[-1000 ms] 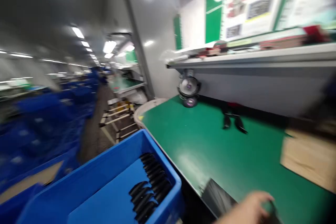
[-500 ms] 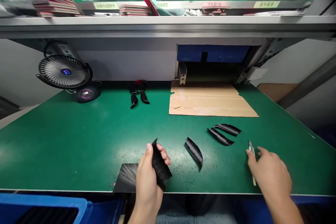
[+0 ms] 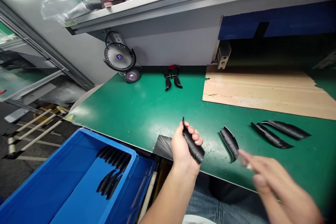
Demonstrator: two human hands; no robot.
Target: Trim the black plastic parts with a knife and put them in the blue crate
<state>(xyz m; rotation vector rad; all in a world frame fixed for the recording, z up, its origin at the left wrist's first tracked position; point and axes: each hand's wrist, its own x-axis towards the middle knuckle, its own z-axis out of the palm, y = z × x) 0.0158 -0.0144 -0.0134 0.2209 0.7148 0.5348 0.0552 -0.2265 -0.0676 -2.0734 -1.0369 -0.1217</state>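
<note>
My left hand [image 3: 185, 147] is wrapped round a curved black piece [image 3: 193, 145], its pointed end up and its broad end toward the table's front edge. Blurred by motion, my right hand [image 3: 273, 176] is closed on a slim knife [image 3: 249, 166], mostly hidden by the fingers. Its fingertips are beside another curved black piece [image 3: 229, 143] on the green table [image 3: 147, 112]; whether they touch is unclear. Two more black pieces [image 3: 271, 136] [image 3: 288, 128] lie side by side farther right.
A blue bin [image 3: 86, 168] with several black pieces stands at the lower left. Beside my left hand lies a dark sheet [image 3: 162, 146]. Farther back are a small fan [image 3: 120, 57], black parts [image 3: 172, 77] and cardboard [image 3: 236, 89]. A shelf [image 3: 170, 3] spans above.
The view has swung left, bringing the bin into sight. My right hand has moved left, from beside the black pair to the single piece, with the knife lifted. My left hand still holds its piece.
</note>
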